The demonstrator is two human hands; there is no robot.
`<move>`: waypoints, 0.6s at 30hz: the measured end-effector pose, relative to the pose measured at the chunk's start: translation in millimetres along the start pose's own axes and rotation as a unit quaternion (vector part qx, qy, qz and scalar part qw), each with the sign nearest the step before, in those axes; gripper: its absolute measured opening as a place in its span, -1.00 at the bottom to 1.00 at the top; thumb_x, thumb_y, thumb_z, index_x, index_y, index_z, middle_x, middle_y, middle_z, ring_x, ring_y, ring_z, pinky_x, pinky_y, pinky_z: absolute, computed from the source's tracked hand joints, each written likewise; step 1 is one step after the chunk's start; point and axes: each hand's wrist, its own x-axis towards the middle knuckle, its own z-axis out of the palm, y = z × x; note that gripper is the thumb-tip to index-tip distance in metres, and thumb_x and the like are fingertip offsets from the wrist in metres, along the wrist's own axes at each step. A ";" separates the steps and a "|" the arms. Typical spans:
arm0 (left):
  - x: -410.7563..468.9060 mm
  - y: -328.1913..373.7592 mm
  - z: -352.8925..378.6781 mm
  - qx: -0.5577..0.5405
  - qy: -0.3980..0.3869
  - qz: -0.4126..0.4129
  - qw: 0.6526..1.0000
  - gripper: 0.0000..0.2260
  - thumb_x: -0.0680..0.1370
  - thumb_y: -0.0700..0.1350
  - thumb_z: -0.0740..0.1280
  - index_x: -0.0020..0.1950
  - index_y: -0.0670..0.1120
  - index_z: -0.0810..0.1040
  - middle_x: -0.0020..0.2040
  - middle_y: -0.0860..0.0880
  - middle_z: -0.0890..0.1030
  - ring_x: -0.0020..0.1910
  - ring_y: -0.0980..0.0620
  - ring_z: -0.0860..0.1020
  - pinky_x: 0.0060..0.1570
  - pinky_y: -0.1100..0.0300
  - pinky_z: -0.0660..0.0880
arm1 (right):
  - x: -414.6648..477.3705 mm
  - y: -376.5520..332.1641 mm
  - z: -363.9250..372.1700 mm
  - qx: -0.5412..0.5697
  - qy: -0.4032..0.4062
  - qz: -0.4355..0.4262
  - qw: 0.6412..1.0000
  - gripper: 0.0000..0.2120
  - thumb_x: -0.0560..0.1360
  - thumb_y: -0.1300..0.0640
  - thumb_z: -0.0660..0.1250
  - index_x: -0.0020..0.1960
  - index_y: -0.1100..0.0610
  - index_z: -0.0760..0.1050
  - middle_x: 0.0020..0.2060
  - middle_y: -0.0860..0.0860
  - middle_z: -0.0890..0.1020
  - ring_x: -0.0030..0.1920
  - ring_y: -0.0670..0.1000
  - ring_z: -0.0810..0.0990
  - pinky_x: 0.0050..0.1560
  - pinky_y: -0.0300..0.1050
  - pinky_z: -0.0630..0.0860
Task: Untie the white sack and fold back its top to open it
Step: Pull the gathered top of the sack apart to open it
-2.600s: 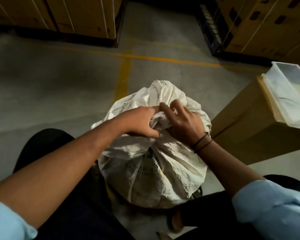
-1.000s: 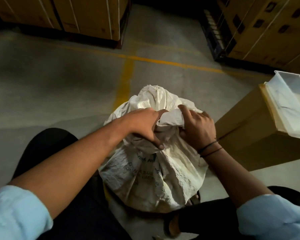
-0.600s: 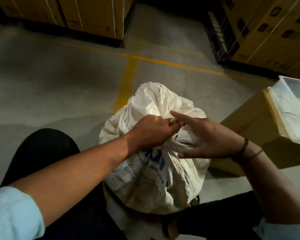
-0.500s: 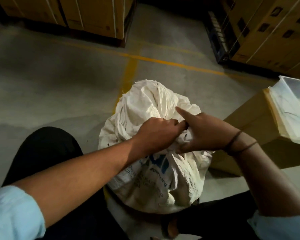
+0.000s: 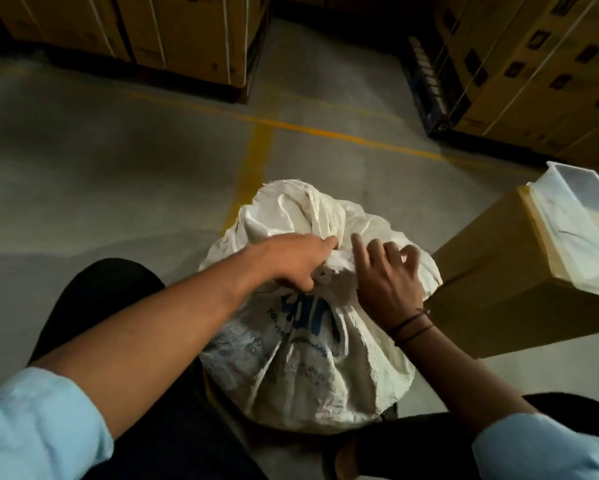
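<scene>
As left hand (image 5: 296,261) pinches the white sack (image 5: 308,368) at its neck, right hand (image 5: 388,284) rests slack alongside.

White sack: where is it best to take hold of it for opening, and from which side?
Probably take the white sack at its gathered neck, coming from above: the cloth bunches narrow there, between the left hand and the right hand, while the full body below bulges round.
</scene>
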 end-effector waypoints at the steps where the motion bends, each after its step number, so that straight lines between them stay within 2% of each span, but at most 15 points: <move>1: -0.8 3.0 7.1 0.035 0.018 -0.002 0.999 -0.31 0.42 -0.18 0.50 0.47 -0.08 0.23 0.01 -0.02 0.53 -0.13 0.04 0.53 -0.27 0.14 0.44 | -3.7 -3.3 -0.9 0.013 -0.064 -0.012 0.998 -0.28 0.49 0.00 0.25 0.58 0.21 0.13 0.15 0.15 0.50 0.09 0.21 0.49 0.17 0.21 0.36; 2: -1.7 6.7 14.7 0.073 0.046 0.000 0.996 -0.32 0.42 -0.23 0.47 0.46 -0.08 0.23 0.11 -0.04 0.52 -0.06 -0.01 0.53 -0.19 0.11 0.47 | -6.9 -3.5 -4.2 0.042 -0.135 -0.035 0.989 -0.12 0.46 -0.15 0.26 0.61 0.22 0.00 0.26 0.14 0.45 0.21 0.20 0.45 0.27 0.22 0.34; 3: -1.5 10.4 23.2 0.109 0.079 0.005 0.991 -0.35 0.43 -0.26 0.43 0.45 -0.09 0.25 0.20 -0.07 0.50 0.01 -0.09 0.54 -0.11 0.03 0.52 | -7.6 0.8 -11.2 0.085 -0.208 -0.057 0.973 -0.02 0.43 -0.29 0.25 0.61 0.22 -0.05 0.34 0.13 0.40 0.30 0.17 0.41 0.35 0.19 0.33; 4: -2.1 16.1 29.9 0.141 0.111 0.015 0.984 -0.39 0.44 -0.29 0.40 0.44 -0.09 0.28 0.24 -0.10 0.51 0.04 -0.16 0.56 -0.07 -0.06 0.56 | -6.2 8.8 -19.1 0.136 -0.263 -0.073 0.952 0.01 0.39 -0.36 0.28 0.59 0.21 0.02 0.37 0.11 0.40 0.32 0.15 0.43 0.37 0.12 0.36; 5: -1.8 23.2 35.8 0.163 0.141 0.025 0.976 -0.43 0.46 -0.31 0.36 0.43 -0.09 0.30 0.23 -0.11 0.54 0.03 -0.21 0.59 -0.08 -0.10 0.58 | -5.0 18.3 -25.2 0.177 -0.287 -0.080 0.938 -0.06 0.37 -0.36 0.34 0.53 0.18 0.16 0.33 0.08 0.47 0.26 0.11 0.49 0.30 0.04 0.43; 6: -1.5 31.4 40.1 0.172 0.171 0.033 0.970 -0.47 0.47 -0.32 0.33 0.41 -0.08 0.31 0.18 -0.12 0.57 -0.02 -0.23 0.61 -0.13 -0.10 0.60 | -3.5 28.2 -28.3 0.207 -0.275 -0.080 0.935 -0.17 0.37 -0.33 0.40 0.44 0.12 0.28 0.25 0.06 0.54 0.18 0.08 0.54 0.20 -0.02 0.49; 9: -4.3 54.1 46.1 0.154 0.228 0.021 0.961 -0.51 0.47 -0.31 0.31 0.37 -0.10 0.33 0.00 -0.12 0.62 -0.15 -0.21 0.64 -0.29 0.00 0.57 | 1.1 46.8 -19.9 0.272 -0.209 -0.090 0.935 -0.34 0.39 -0.24 0.45 0.36 0.04 0.35 0.12 0.04 0.63 0.06 0.08 0.60 0.06 -0.02 0.55; 11: -5.5 56.6 38.1 0.103 0.226 -0.023 0.968 -0.48 0.45 -0.23 0.37 0.37 -0.08 0.30 -0.09 -0.10 0.63 -0.16 -0.19 0.65 -0.37 0.07 0.46 | 0.0 41.3 -7.5 0.298 -0.182 -0.092 0.933 -0.39 0.46 -0.18 0.43 0.38 0.03 0.29 -0.01 0.09 0.67 -0.08 0.15 0.64 -0.13 -0.01 0.55; 12: -4.3 52.8 31.1 0.067 0.200 -0.045 0.977 -0.45 0.42 -0.16 0.42 0.36 -0.06 0.29 -0.10 -0.09 0.62 -0.15 -0.17 0.65 -0.35 0.09 0.44 | -0.7 36.5 -0.3 0.274 -0.146 -0.104 0.945 -0.42 0.50 -0.15 0.40 0.38 0.03 0.27 -0.08 0.10 0.67 -0.17 0.18 0.64 -0.23 -0.03 0.52; 14: 1.0 36.1 17.1 -0.022 0.088 -0.069 0.994 -0.30 0.36 -0.02 0.53 0.40 0.01 0.26 -0.03 -0.07 0.61 -0.05 -0.13 0.63 -0.21 0.07 0.53 | -0.2 30.5 11.0 0.192 0.010 -0.144 0.971 -0.60 0.56 -0.02 0.30 0.33 0.10 0.34 -0.21 0.10 0.64 -0.35 0.18 0.60 -0.39 -0.08 0.43; 15: 2.5 25.0 9.6 -0.047 0.023 -0.066 0.996 -0.18 0.32 0.08 0.58 0.46 0.06 0.22 0.04 -0.05 0.61 0.04 -0.11 0.60 -0.06 0.03 0.54 | -0.7 31.9 16.1 0.167 0.088 -0.153 0.970 -0.70 0.60 0.06 0.20 0.28 0.15 0.42 -0.24 0.10 0.62 -0.39 0.16 0.57 -0.42 -0.08 0.42; 17: 0.9 5.3 -1.7 0.003 -0.057 -0.053 0.997 -0.02 0.23 0.30 0.59 0.53 0.14 0.19 0.23 0.01 0.58 0.24 -0.09 0.49 0.24 -0.11 0.34 | -4.9 40.4 25.2 0.146 0.176 -0.131 0.965 -0.71 0.63 0.15 0.06 0.19 0.21 0.50 -0.22 0.11 0.61 -0.37 0.16 0.57 -0.42 -0.05 0.47; 18: 0.4 -0.3 -5.7 0.039 -0.064 -0.045 0.996 -0.03 0.22 0.36 0.56 0.52 0.15 0.21 0.27 0.04 0.57 0.29 -0.09 0.45 0.28 -0.13 0.23 | -6.1 46.6 29.3 0.145 0.181 -0.106 0.967 -0.71 0.61 0.19 0.06 0.18 0.21 0.50 -0.18 0.12 0.62 -0.33 0.18 0.59 -0.39 -0.03 0.49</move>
